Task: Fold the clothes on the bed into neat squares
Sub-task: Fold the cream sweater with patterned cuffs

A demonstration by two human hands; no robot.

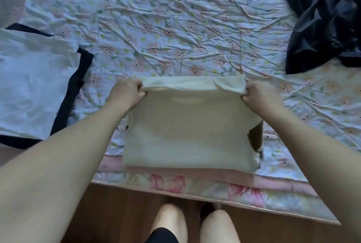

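Crumpled floral sheets cover the bed point(175, 18). Near its front edge lies the cream garment point(187, 129), half folded; the left hand point(127, 91) and right hand point(260, 96) pinch its far corners. Next, probably, they carry that edge over squarely.

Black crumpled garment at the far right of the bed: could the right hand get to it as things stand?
Probably yes, but not at once. The right hand pinches a corner of the cream garment. Only open floral sheet lies between it and the black garment.
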